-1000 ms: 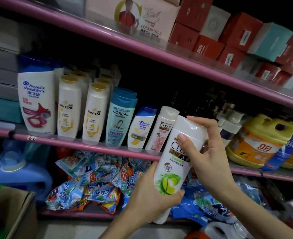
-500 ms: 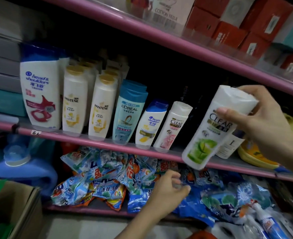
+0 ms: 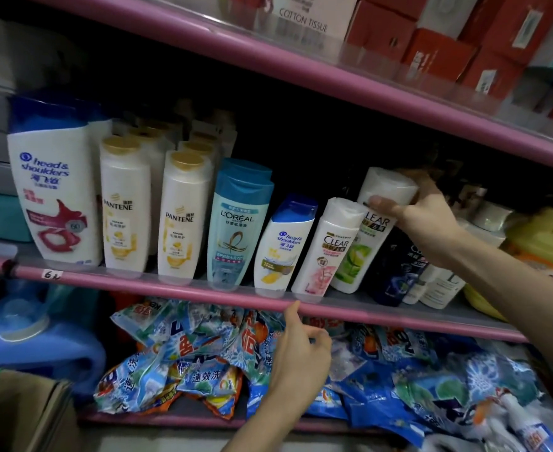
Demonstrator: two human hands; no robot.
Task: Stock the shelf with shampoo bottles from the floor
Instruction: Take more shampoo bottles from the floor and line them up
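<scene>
My right hand (image 3: 423, 208) grips the cap end of a white Clear shampoo bottle with a green label (image 3: 363, 249). The bottle stands on the middle pink shelf (image 3: 170, 283), just right of a white Clear bottle with a pink label (image 3: 328, 252). My left hand (image 3: 296, 350) is below, its index finger raised against the shelf's front rail, the other fingers loosely curled and holding nothing. Left along the shelf stand a small Head & Shoulders bottle (image 3: 284, 246), L'Oreal bottles (image 3: 236, 230), Pantene bottles (image 3: 180, 216) and a large Head & Shoulders bottle (image 3: 53, 190).
Dark bottles (image 3: 399, 269) and white bottles stand right of the green Clear bottle, then a yellow jug (image 3: 542, 243). Detergent packets (image 3: 183, 370) fill the lower shelf. A cardboard box (image 3: 21, 415) sits at bottom left. Red boxes (image 3: 438, 50) line the top shelf.
My right hand carried the green Clear bottle from mid-air onto the shelf beside the pink Clear bottle. My left hand let go of it and rose to the shelf rail.
</scene>
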